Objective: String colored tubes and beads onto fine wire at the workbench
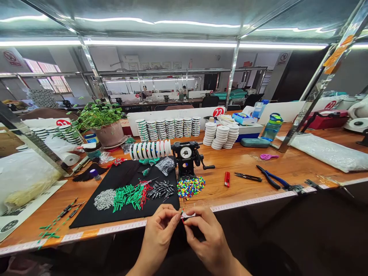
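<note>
My left hand (161,232) is at the table's front edge, its thumb and index finger pinched together on something too small to make out. Close beside it, my right hand (208,237) pinches a small white slip (188,215). Tiny dark, green and red bits show between the two sets of fingertips, along with a thin dark line running up toward a pile of multicoloured beads (191,188). Behind the beads stands a black hand-cranked winder (186,163) with a row of white spools (151,149) on its shaft.
A black mat (89,218) carries silver pieces (105,199), green tubes (128,197) and black parts (161,190). To the right lie a red cutter (227,179), black snips (247,176) and blue-handled pliers (271,177). Spool stacks (221,137) and a bottle (271,128) stand behind.
</note>
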### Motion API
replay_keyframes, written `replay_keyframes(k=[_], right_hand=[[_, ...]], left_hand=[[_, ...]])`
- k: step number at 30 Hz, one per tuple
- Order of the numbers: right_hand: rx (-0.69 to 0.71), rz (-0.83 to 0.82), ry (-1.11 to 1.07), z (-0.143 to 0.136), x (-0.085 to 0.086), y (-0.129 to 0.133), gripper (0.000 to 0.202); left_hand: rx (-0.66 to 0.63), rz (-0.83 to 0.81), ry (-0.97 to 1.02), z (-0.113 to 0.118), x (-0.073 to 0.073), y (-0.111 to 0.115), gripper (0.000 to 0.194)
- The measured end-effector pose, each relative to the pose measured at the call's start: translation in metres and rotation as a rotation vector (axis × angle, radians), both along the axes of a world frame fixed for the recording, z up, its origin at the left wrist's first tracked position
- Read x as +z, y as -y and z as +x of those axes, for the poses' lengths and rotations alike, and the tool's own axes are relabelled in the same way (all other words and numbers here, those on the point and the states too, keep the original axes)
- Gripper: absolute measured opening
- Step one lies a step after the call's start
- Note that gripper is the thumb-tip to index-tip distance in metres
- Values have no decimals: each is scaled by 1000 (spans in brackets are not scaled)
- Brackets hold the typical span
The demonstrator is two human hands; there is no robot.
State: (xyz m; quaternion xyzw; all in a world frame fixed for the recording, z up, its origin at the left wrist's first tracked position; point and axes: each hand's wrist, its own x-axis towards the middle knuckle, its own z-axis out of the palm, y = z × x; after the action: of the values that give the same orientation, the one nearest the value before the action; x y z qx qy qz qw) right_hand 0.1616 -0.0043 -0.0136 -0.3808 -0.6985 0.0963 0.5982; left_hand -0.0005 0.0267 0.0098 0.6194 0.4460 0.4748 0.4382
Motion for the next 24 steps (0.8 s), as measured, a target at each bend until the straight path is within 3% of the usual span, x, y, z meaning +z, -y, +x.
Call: replay_keyframes(k=[6, 10, 12, 14, 19, 21, 24], right_hand=[[-162, 234, 272, 7, 2, -2, 20], [-143, 385, 311, 8, 4, -7, 16], [-96, 375, 275, 7, 4, -6, 16], [-38, 214, 154, 7, 3, -3, 13], [152, -459, -161, 9, 3, -1, 24], [264, -622, -208, 8, 4, -4, 31], [338, -738, -275, 5, 4, -10, 34]], left_hand=[[-7, -19, 30, -1, -2, -1, 22], [21, 4, 11, 1, -5, -2, 16], [24, 23, -5, 1, -6, -1, 15], [27, 38, -17, 1, -6, -1, 15], [26, 63, -86, 0, -8, 0, 17], [26, 97, -133, 0, -8, 1, 17], [31, 169, -218, 0, -6, 3, 16]])
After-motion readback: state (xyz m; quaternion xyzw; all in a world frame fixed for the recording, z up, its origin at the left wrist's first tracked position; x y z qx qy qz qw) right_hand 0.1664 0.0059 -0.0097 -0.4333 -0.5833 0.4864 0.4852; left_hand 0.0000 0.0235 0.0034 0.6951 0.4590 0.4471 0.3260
